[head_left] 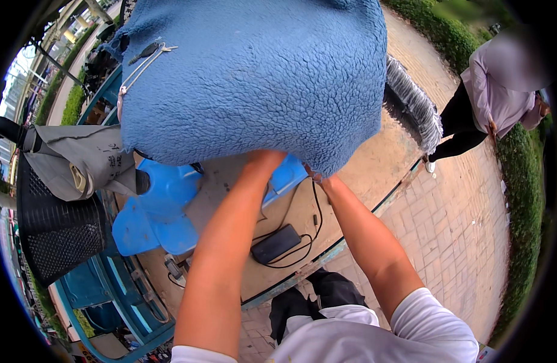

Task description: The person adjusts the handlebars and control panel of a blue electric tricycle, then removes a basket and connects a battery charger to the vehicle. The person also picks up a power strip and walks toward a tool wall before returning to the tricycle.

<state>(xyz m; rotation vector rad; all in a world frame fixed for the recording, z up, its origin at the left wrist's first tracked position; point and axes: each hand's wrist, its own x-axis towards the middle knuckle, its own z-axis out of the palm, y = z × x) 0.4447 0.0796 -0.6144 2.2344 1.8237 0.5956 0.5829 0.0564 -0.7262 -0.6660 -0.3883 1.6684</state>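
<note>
A thick blue fleece cover (254, 85) takes up the upper middle of the head view. Both my forearms reach up to its lower edge. My left hand (268, 158) goes in under the fleece at the wrist, so its fingers are hidden. At the lower right corner of the cover, my right hand (318, 175) is mostly behind the fabric, and its grip does not show. Beneath the cover are blue plastic moulded parts (163, 206). Between my arms, a black power adapter (276, 244) with a looping cable lies on the tan cart bed (363, 163).
To the left are a black mesh basket (63, 224), a grey handlebar cover (79, 151) and the cart's teal metal frame (103, 284). A grey shaggy mop head (415, 103) lies at the bed's right side. Beyond it, a person (502, 91) stands on the paving by a hedge (524, 218).
</note>
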